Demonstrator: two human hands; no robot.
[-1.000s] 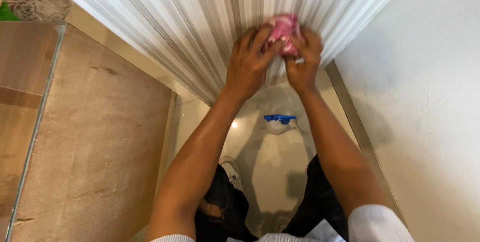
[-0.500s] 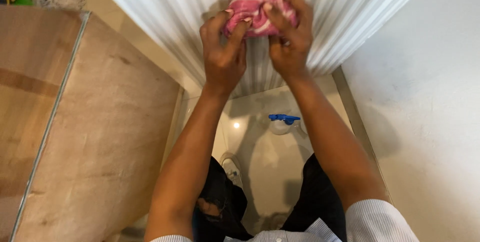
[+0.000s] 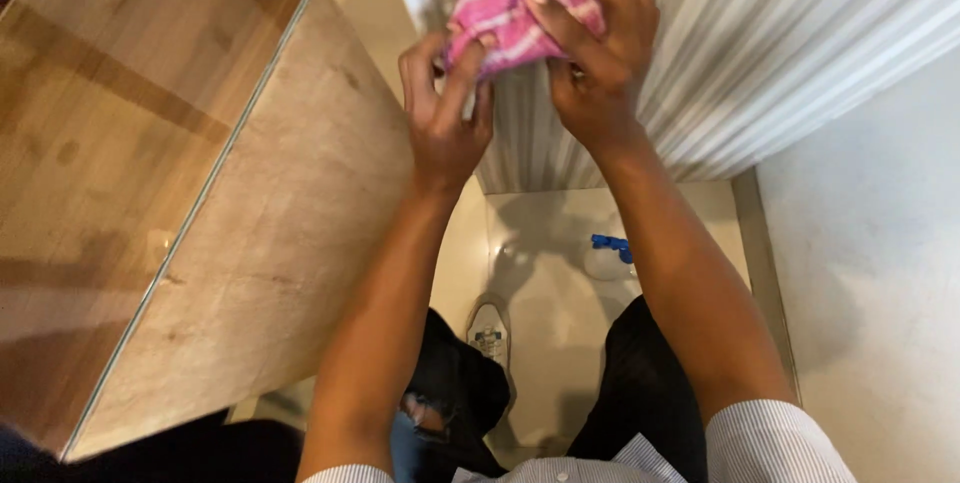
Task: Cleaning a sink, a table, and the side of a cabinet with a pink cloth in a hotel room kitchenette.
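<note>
- Ribbed white panelling point(image 3: 780, 53), with fine vertical grooves, fills the top of the view. Wiping along the grooves rather than across them would let the cloth reach into the channels.
- Pale wooden worktop with a glass-covered top point(image 3: 150, 173) stands close on the left. Its edge is near the left forearm, so the elbow is best kept in.
- Glossy cream floor tile point(image 3: 560, 243) lies below, between the worktop and a white wall point(image 3: 880, 293) on the right. A white shoe point(image 3: 490, 328) is planted on it. Feet set apart would steady a reach at this height.
- Pink-and-white striped cloth point(image 3: 510, 8) is bunched into a wad against the panelling, high in the view. Folding it to a flat pad would give more contact than a ball.
- Right hand point(image 3: 600, 53) is closed over the top and right side of the cloth, fingers wrapped across it.
- Left hand point(image 3: 445, 108) pinches the cloth's lower left edge with curled fingers; whether it grips firmly or only gathers the fabric is hard to tell.
- Clear spray bottle with a blue trigger head point(image 3: 608, 251) stands on the tile, partly hidden behind the right forearm, well below the cloth.
</note>
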